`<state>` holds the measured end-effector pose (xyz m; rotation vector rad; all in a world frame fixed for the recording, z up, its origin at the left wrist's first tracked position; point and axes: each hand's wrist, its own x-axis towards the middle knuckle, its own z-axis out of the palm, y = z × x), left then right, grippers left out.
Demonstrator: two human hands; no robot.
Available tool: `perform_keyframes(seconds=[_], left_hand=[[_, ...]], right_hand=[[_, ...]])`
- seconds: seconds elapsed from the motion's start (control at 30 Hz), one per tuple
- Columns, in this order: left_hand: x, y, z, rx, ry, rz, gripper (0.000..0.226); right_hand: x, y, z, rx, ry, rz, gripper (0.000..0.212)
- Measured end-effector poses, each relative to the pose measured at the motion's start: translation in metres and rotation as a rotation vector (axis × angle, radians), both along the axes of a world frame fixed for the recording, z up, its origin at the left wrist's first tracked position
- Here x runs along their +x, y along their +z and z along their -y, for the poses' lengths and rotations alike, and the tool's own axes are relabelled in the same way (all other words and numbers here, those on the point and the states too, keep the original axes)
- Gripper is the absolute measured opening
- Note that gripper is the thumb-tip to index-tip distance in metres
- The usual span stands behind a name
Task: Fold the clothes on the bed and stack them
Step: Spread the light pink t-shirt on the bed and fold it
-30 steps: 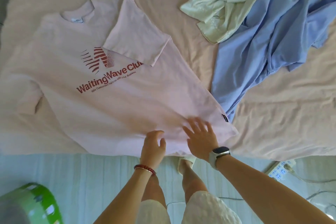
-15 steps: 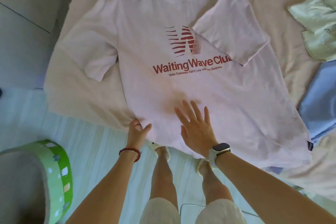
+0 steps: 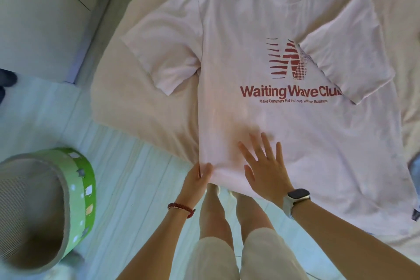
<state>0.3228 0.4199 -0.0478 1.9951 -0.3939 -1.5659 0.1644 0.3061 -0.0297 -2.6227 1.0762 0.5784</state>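
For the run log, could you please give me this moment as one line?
stage: smoothing | pink T-shirt front up on bed | left hand pinches hem corner | right hand flat on shirt

Left of shirt: bare bed [image 3: 145, 116] is left free beside the pink T-shirt [image 3: 284, 143].
Floor: a green round bin [image 3: 75, 188] is stood near the bed corner.
Right sleeve: it is folded over the chest.
Right edge: blue cloth [image 3: 414, 166] is met.

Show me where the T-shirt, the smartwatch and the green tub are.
T-shirt [image 3: 284, 134]: head view, on the plain front below the red print.
Smartwatch [image 3: 298, 195]: head view, on its dark screen.
Green tub [image 3: 78, 183]: head view, on its patterned outer wall.
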Motion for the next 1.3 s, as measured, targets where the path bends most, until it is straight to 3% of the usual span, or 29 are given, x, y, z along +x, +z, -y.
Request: perform_keyframes(seconds=[0.13, 0.23, 0.37, 0.47, 0.5, 0.6, 0.7, 0.77, 0.9, 1.0, 1.07, 1.13, 1.2, 1.3], left_hand=[[-0.009, 0.005, -0.009, 0.136, -0.09, -0.1, 0.037], [-0.017, 0.006, -0.006, 0.238, -0.115, -0.075, 0.026], [-0.028, -0.001, -0.016, 0.342, -0.167, 0.11, 0.025], [-0.03, -0.012, -0.01, 0.418, -0.269, 0.217, 0.018], [-0.028, -0.014, -0.006, 0.436, -0.251, 0.212, 0.026], [-0.015, -0.01, 0.012, 0.398, -0.034, 0.191, 0.05], [0.014, 0.004, 0.043, 0.251, 0.14, 0.301, 0.039], [0.037, 0.015, 0.068, 0.147, 0.328, 0.258, 0.035], [0.086, 0.031, 0.119, 0.066, 0.742, -0.063, 0.011], [0.12, 0.032, 0.151, 0.061, 1.047, -0.391, 0.021], [0.135, 0.026, 0.166, 0.03, 1.137, -0.433, 0.019], [0.147, 0.025, 0.18, -0.041, 1.204, -0.389, 0.009], [0.165, 0.024, 0.185, -0.147, 1.234, -0.23, 0.013], [0.198, 0.021, 0.174, -0.282, 1.012, 0.165, 0.01]], right_hand=[[-0.004, -0.002, -0.006, 0.101, 0.073, -0.075, 0.069], [-0.013, -0.005, -0.013, 0.128, 0.214, -0.087, 0.072], [-0.036, -0.008, -0.032, 0.296, 0.445, -0.183, 0.072], [-0.035, -0.017, -0.03, 0.399, 0.414, -0.22, 0.056], [-0.03, -0.017, -0.025, 0.453, 0.356, -0.211, 0.052], [-0.011, -0.015, 0.002, 0.44, 0.27, -0.033, 0.048], [0.013, -0.006, 0.035, 0.364, 0.249, 0.092, 0.048], [0.031, 0.002, 0.055, 0.33, 0.215, 0.137, 0.046], [0.071, 0.012, 0.091, 0.279, 0.084, 0.208, 0.047], [0.098, 0.013, 0.111, 0.279, -0.017, 0.256, 0.048], [0.113, 0.012, 0.119, 0.301, -0.103, 0.268, 0.048], [0.128, 0.01, 0.126, 0.292, -0.185, 0.301, 0.048], [0.143, 0.01, 0.131, 0.243, -0.213, 0.368, 0.048], [0.165, 0.006, 0.132, 0.16, -0.212, 0.442, 0.053]])
